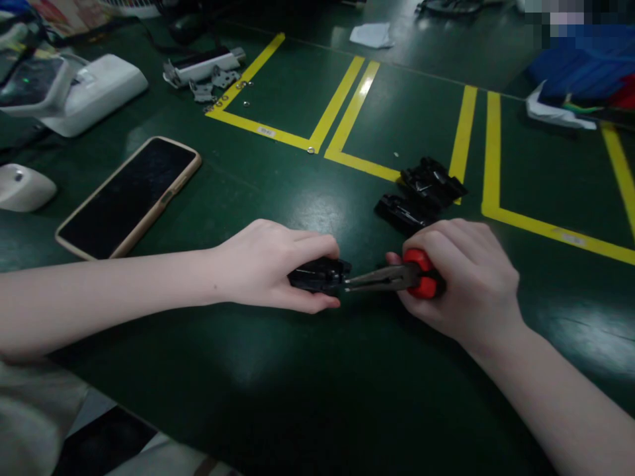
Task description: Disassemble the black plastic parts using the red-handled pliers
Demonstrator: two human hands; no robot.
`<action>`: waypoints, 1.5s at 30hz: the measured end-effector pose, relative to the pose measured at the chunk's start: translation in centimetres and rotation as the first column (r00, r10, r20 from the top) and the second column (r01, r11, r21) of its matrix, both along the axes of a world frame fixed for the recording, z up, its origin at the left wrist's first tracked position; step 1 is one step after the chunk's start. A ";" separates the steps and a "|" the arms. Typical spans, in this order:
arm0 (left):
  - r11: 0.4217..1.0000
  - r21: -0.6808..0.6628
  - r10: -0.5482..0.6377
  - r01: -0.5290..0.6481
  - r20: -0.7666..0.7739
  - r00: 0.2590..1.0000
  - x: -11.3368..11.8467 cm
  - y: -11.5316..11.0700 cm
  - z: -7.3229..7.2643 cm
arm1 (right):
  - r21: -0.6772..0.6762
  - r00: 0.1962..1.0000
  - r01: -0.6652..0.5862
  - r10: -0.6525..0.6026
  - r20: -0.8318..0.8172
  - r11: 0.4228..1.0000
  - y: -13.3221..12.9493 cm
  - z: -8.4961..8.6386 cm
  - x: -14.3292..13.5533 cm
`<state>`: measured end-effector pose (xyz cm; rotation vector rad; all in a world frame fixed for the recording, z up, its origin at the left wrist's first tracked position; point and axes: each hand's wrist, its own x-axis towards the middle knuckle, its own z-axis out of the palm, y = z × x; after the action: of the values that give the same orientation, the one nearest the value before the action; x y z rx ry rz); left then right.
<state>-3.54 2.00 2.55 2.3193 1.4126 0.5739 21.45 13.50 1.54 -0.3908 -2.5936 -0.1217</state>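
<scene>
My left hand (278, 268) is closed round a black plastic part (319, 274), its thumb and fingers along the two long sides. In my right hand (466, 281) is a pair of long-nose pliers (384, 279) with red handles. The plier tips meet the right end of the black part or stop just short of it; I cannot tell which. Beyond my right hand, two more black plastic parts (429, 182) lie on the green table. What sits inside the held part is too dark to make out.
To the left lie a phone (131, 195) and a white rounded object (24, 188). Small metal rings (311, 151) and grey metal pieces (213, 82) are near the yellow tape frames (268, 132). A white device (99, 92) stands at the back left, a blue bundle (585, 66) at the back right.
</scene>
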 end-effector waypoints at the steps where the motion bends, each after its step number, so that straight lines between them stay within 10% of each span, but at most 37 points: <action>1: 1.000 -0.016 0.013 -0.012 0.045 0.999 -0.1 -0.1 -0.1 | 0.010 1.000 -0.004 0.004 0.006 1.000 0.0 0.0 0.0; 31: 0.988 0.141 -0.078 0.069 0.063 0.995 -0.6 0.3 -0.4 | 0.065 0.992 -0.015 0.007 0.123 0.998 -0.2 0.1 -0.1; 45: 0.980 -0.079 -0.163 0.181 0.193 0.967 -1.2 0.9 -0.2 | 0.052 0.992 -0.020 0.014 0.124 0.998 -0.2 0.0 -0.2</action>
<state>-4.74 2.94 2.40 2.2199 1.1159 0.6371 21.24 13.29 1.56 -0.3521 -2.7082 -0.2148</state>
